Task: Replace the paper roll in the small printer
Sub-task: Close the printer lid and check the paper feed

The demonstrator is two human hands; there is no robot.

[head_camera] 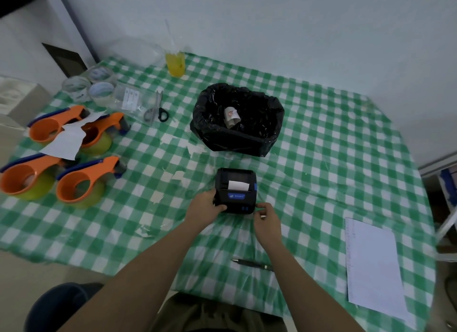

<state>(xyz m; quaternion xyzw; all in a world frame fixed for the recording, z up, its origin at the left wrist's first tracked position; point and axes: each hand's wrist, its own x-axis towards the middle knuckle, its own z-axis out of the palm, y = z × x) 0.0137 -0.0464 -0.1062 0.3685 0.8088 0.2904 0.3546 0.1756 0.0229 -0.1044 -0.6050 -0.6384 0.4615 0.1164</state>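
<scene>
**Printer steadied on tabletop, paper tab showing at slot**

Small black thermal printer (235, 190) upright on green-checked tabletop (321, 158), lid closed, short white paper strip (238, 185) protruding from slot on top. Left hand (205, 205) against printer's left side, fingers (218, 207) wrapped onto its near-left corner, grasping the body. Right hand (267, 218) at near-right corner, fingers (262, 206) curled and touching the casing edge; whether they pinch anything small cannot be told.

Beyond the fingers, well apart: black bin-liner-lined box (237, 120) with a used paper roll (232, 116) lying inside. Far left of left fingers: four orange tape dispensers (74, 183), torn white sheet (66, 141) across two of them; scissors (158, 109) and tape rolls (99, 89) farther back. Yellow drink cup (175, 63) at far edge. Nearer than right fingers: black pen (252, 263); to the right, a white paper sheet (373, 265).
</scene>
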